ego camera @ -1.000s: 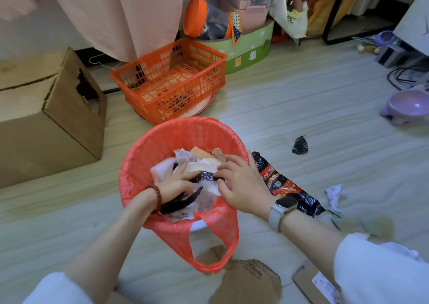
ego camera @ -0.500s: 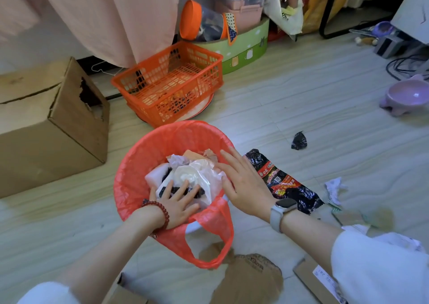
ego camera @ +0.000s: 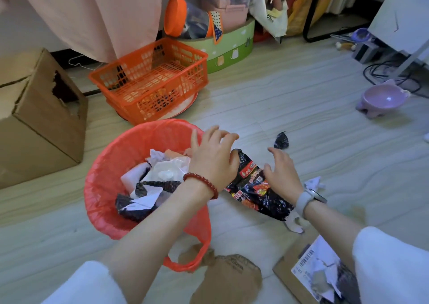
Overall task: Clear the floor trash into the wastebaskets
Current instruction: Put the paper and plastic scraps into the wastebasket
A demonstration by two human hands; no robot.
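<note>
Both hands have left the bin's contents and shifted right since the earlier frame. Left hand (ego camera: 212, 159), red bead bracelet at the wrist, hovers over the near rim, fingers loosely spread, holding nothing. Right hand (ego camera: 282, 173), watch at the wrist, rests with spread fingers on the black-and-red crinkled plastic snack wrapper (ego camera: 257, 187), which lies on the floor just beside the bin; no grasp yet.

Step, as judged: picking up the next piece. Next move calls for closing fingers on the wrapper and lifting it over the rim.

Containers:
- Round wastebasket lined with red plastic bag (ego camera: 111, 164): white crumpled papers, black wrappers, nearly full.
- Orange lattice plastic crate (ego camera: 148, 80): contents unclear.
- Brown cardboard box (ego camera: 39, 122): interior hidden.

Remaining floor litter: small black crumpled scrap (ego camera: 281, 140), white paper scrap (ego camera: 313, 184), torn brown cardboard pieces (ego camera: 227, 278).
</note>
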